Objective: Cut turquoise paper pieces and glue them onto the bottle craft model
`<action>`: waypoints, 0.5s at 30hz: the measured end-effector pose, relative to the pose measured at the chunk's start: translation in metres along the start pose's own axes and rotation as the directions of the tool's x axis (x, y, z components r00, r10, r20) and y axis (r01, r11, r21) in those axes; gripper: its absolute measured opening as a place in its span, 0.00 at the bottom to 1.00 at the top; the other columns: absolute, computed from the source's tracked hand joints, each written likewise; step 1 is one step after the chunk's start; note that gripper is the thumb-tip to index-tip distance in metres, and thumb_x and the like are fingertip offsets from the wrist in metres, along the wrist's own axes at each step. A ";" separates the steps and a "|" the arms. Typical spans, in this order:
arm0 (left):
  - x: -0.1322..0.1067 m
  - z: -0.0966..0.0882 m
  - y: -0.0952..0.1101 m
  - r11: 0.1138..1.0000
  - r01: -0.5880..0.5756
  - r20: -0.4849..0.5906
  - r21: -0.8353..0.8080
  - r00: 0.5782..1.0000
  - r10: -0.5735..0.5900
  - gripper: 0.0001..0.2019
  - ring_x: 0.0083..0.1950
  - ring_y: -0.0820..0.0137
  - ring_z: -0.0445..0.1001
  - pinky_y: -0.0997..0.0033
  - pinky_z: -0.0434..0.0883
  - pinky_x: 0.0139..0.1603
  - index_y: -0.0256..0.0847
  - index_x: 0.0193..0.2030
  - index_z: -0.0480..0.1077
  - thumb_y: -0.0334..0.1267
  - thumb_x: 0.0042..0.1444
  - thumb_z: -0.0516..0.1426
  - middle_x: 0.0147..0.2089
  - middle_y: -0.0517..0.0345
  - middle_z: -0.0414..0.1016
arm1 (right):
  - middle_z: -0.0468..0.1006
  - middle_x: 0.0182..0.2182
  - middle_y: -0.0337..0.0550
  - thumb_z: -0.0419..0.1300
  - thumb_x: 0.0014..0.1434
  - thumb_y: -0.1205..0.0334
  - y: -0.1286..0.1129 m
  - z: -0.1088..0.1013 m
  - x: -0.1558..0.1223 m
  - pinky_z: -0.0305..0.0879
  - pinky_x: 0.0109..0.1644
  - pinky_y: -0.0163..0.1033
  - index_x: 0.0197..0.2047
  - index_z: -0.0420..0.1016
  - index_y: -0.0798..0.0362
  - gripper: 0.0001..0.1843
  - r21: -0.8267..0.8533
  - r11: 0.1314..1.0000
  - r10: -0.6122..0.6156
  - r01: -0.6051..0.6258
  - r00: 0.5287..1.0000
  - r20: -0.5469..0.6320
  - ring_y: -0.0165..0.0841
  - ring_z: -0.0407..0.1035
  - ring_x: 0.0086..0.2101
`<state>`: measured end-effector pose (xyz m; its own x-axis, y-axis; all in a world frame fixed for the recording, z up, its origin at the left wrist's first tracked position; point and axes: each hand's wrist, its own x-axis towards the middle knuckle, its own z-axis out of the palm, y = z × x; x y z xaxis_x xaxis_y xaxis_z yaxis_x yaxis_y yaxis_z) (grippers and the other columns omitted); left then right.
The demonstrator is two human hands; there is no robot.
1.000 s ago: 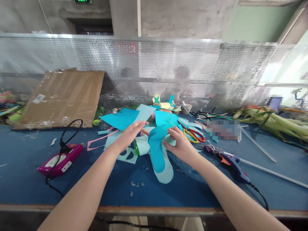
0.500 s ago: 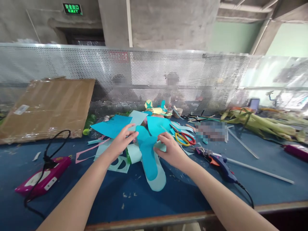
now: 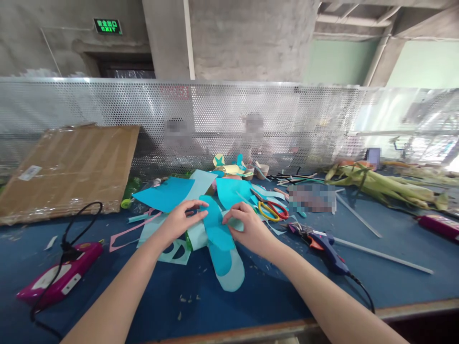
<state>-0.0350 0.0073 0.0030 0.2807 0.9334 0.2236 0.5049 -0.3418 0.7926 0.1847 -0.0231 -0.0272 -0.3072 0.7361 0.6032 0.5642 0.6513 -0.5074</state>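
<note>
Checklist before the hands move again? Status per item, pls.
1. Left hand at the blue paper piece: ok, fingertips at its left edge.
2. Right hand at the same piece: ok, fingertips at its right edge.
3. Blue layers flush with the pale blue piece below: not ok, its rounded end sticks out.
4. Scissors apart from right hand: ok.
5. Glue gun hot: cannot tell; it lies on the table.

Brown cardboard [image 3: 71,167] at left on the blue table [image 3: 204,310], magenta power strip [image 3: 53,282] nearer, pale green husks [image 3: 387,186] at right, perforated metal screen [image 3: 222,110] behind, lit exit sign [image 3: 107,26] above
</note>
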 end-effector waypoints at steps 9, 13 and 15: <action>0.000 0.001 0.002 1.000 -0.007 0.010 -0.007 1.000 0.007 0.21 0.56 0.52 0.68 0.54 0.67 0.55 0.47 0.47 0.73 0.56 0.51 0.60 0.53 0.51 0.72 | 0.70 0.37 0.45 0.63 0.54 0.67 0.005 0.003 -0.001 0.68 0.46 0.48 0.39 0.74 0.50 0.07 -0.045 0.998 -0.047 0.046 0.999 -0.024 0.40 0.68 0.41; 0.000 0.001 0.000 1.000 -0.021 -0.004 -0.016 1.000 0.021 0.20 0.55 0.53 0.69 0.56 0.67 0.54 0.48 0.47 0.73 0.54 0.51 0.61 0.50 0.51 0.73 | 0.71 0.38 0.46 0.60 0.59 0.63 0.005 0.001 -0.001 0.69 0.45 0.46 0.42 0.73 0.50 0.07 -0.026 0.999 -0.036 0.035 0.999 -0.031 0.39 0.69 0.41; 0.000 0.001 0.000 0.999 -0.019 -0.014 -0.036 1.000 0.018 0.20 0.56 0.54 0.69 0.56 0.67 0.55 0.47 0.47 0.73 0.53 0.51 0.61 0.49 0.51 0.73 | 0.71 0.38 0.46 0.58 0.60 0.64 0.006 0.000 -0.001 0.69 0.43 0.45 0.41 0.72 0.50 0.06 -0.016 1.000 -0.023 0.022 0.999 -0.040 0.38 0.69 0.40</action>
<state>-0.0337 0.0074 0.0023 0.2785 0.9284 0.2460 0.4699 -0.3550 0.8082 0.1884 -0.0199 -0.0309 -0.2886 0.7131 0.6389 0.5694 0.6643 -0.4842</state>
